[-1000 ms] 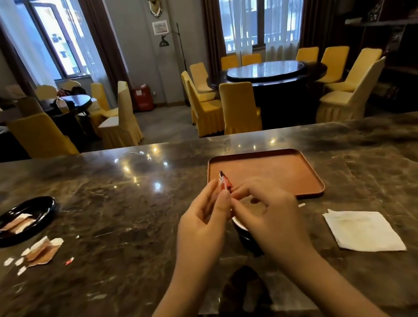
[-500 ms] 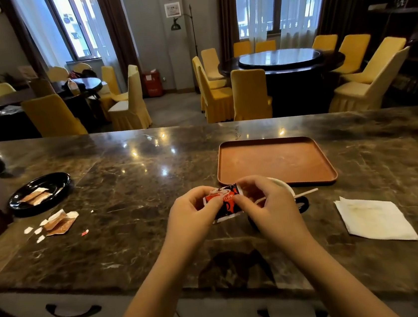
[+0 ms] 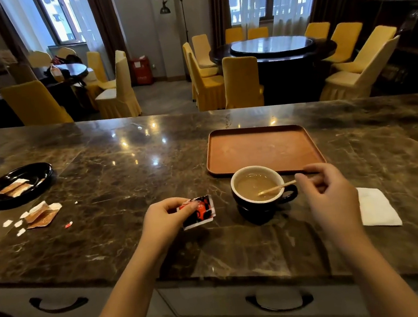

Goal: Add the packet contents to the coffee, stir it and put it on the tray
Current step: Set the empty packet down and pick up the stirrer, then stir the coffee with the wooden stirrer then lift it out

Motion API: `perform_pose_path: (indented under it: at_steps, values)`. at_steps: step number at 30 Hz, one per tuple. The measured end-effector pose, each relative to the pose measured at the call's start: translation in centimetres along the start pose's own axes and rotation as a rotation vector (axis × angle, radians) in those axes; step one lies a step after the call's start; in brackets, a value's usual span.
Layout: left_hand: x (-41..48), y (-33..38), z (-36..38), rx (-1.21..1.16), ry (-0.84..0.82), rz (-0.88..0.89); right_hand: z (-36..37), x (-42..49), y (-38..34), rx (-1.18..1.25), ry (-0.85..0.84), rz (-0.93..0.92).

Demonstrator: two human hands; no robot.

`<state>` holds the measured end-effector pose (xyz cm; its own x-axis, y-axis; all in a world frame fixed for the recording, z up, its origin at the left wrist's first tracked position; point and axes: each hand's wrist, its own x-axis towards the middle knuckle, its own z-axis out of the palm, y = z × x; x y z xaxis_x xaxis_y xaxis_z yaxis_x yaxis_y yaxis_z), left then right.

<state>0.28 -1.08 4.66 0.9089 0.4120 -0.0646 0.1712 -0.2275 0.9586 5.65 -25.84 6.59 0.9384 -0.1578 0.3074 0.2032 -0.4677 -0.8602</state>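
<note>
coffee cup (image 3: pixel 259 194) stands on the marble counter (image 3: pixel 103 196), just to the inner side of the right hand (image 3: pixel 329 191) and just short of the tray (image 3: pixel 264 149), which lies beyond the fingers.

right hand: fingers curled, thumb and forefinger pinched on the outer end of the wooden stirrer (image 3: pixel 277 187); the other end rests in the pale brown coffee.

left hand (image 3: pixel 165 220): closed lightly on the red and black packet (image 3: pixel 201 211), held low over the counter, well clear of the cup on its left side.

handling, as a judgement:
- cup is ceramic, filled close to the rim — heavy for its size, and liable to spill if tilted or jerked.
- take hold by the handle (image 3: pixel 288 193), which points toward the right hand; lift level and keep the path to the tray short.
- stirrer is thin and light; it will bend or snap under side load, so stir gently.
- packet is a limp foil sachet; it crumples readily and weighs almost nothing.

hard to make out:
- whether the packet is empty — its opening cannot be seen.
- print on the packet is unreadable.
- the cup's base merges with its dark reflection.
- a white napkin (image 3: pixel 377 207) lies beyond the outer side of the right hand; torn wrappers (image 3: pixel 41 215) and a black dish (image 3: pixel 20 183) lie far out past the left hand.
</note>
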Motion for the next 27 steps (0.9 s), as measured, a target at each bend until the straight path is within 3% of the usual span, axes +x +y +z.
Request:
perform_pose_path:
  at_steps: [5,11,16,22,27]
  values:
    - [2.6,-1.9,0.5,0.17,0.04,-0.021,-0.1,1.8,1.9,-0.028,-0.149,0.241]
    - [5.5,-3.4,0.6,0.574,0.096,0.174,0.7,1.6,1.6,0.155,-0.195,0.211]
    - [7.6,-3.6,-0.2,0.772,-0.013,0.249,0.8,1.2,1.2,0.36,-0.273,0.268]
    - [8.8,-3.1,-1.0,0.908,-0.049,0.305,0.9,0.7,1.5,0.189,-0.336,0.07]
    - [9.3,-3.3,-2.2,0.968,-0.037,0.294,0.0,0.8,1.5,0.0,-0.278,-0.144]
